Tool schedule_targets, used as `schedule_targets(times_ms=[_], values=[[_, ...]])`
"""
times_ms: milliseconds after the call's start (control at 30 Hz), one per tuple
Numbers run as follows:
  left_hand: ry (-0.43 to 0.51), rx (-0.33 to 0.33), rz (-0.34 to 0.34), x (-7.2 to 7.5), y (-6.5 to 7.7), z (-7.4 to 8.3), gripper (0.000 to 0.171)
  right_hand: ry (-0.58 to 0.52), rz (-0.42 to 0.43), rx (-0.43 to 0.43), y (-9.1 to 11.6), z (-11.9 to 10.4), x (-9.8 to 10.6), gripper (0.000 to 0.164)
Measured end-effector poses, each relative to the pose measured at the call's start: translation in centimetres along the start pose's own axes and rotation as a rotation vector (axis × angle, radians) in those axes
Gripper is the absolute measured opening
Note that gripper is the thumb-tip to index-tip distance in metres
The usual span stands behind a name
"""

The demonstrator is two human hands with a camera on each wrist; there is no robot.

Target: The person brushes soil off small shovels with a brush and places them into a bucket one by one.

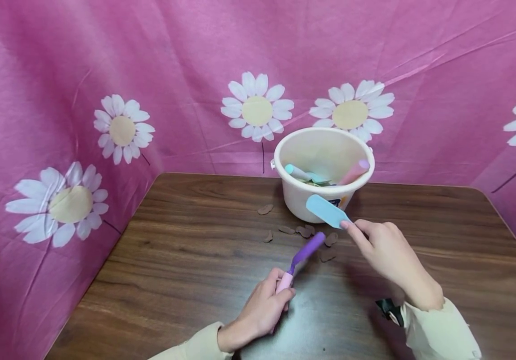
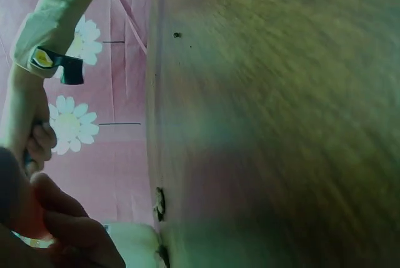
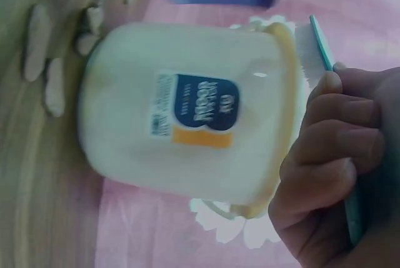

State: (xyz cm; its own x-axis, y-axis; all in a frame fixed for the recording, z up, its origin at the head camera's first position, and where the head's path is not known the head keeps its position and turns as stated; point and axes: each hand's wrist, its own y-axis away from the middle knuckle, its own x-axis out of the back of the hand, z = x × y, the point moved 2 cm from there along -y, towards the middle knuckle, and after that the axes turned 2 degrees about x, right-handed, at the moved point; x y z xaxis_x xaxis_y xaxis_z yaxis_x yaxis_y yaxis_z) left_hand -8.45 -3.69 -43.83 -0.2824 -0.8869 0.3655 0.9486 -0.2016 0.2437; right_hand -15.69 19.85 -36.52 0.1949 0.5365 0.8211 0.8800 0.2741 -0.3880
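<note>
My left hand (image 1: 264,305) grips the pink handle of a purple spatula (image 1: 308,251), its cranked blade pointing up and right above the table. My right hand (image 1: 390,252) pinches a light blue spatula (image 1: 327,211) by its handle. The flat blue blade is in front of the bucket's wall. The white bucket (image 1: 296,200) stands upright with light-coloured handles (image 1: 297,172) and a few flat pieces inside; its bottom is hidden. Several brown flakes (image 1: 303,231) lie before the bucket, and one loose flake (image 1: 265,209) lies to its left. The right wrist view shows the bucket's label (image 3: 206,105) up close.
A dark wooden table (image 1: 185,240) carries everything, its back edge close to a pink curtain (image 1: 185,75) printed with daisies. The curtain also runs along the left and right sides. A black strap (image 1: 389,311) hangs at the right sleeve.
</note>
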Motion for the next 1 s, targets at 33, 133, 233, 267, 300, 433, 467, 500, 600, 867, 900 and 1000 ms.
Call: schedule_targets(times_ms=[33, 133, 233, 267, 300, 433, 467, 500, 600, 867, 900, 1000], values=[[0.011, 0.004, 0.002, 0.0, 0.0, 0.0, 0.021, -0.009, 0.001, 0.001, 0.0, -0.2, 0.2, 0.042], [0.072, 0.024, -0.024, -0.2, 0.0, -0.2, 0.024, -0.036, 0.002, 0.012, 0.1, -0.9, 0.6, 0.039], [0.149, 0.046, -0.065, -0.5, 0.0, -0.4, 0.026, -0.054, -0.001, 0.032, 0.2, -1.5, 0.9, 0.035], [0.155, 0.048, -0.075, -0.5, 0.0, -0.4, 0.026, -0.058, 0.001, 0.047, 0.2, -1.7, 0.9, 0.035], [0.161, 0.049, -0.083, -0.5, 0.0, -0.4, 0.027, -0.065, -0.002, 0.062, 0.3, -1.8, 0.9, 0.034], [0.179, 0.052, -0.098, -0.6, 0.1, -0.4, 0.027, -0.109, -0.020, 0.147, 0.6, -2.6, 0.8, 0.036], [0.185, 0.053, -0.102, -0.6, 0.1, -0.4, 0.028, -0.121, -0.032, 0.165, 0.7, -2.7, 0.7, 0.035], [0.195, 0.054, -0.108, -0.7, 0.1, -0.4, 0.028, -0.132, -0.049, 0.175, 0.8, -2.9, 0.5, 0.036], [0.220, 0.055, -0.126, -0.7, 0.1, -0.4, 0.026, -0.143, -0.105, 0.193, 1.2, -3.4, -0.2, 0.038], [0.280, 0.026, -0.149, -1.1, 0.1, -0.4, 0.012, -0.141, -0.277, 0.220, 2.3, -4.2, -2.4, 0.041], [0.280, 0.023, -0.143, -1.2, 0.1, -0.4, 0.012, -0.149, -0.301, 0.217, 2.4, -4.2, -2.6, 0.042], [0.261, 0.022, -0.118, -1.3, 0.2, -0.4, 0.011, -0.160, -0.362, 0.198, 2.7, -4.3, -3.1, 0.042]])
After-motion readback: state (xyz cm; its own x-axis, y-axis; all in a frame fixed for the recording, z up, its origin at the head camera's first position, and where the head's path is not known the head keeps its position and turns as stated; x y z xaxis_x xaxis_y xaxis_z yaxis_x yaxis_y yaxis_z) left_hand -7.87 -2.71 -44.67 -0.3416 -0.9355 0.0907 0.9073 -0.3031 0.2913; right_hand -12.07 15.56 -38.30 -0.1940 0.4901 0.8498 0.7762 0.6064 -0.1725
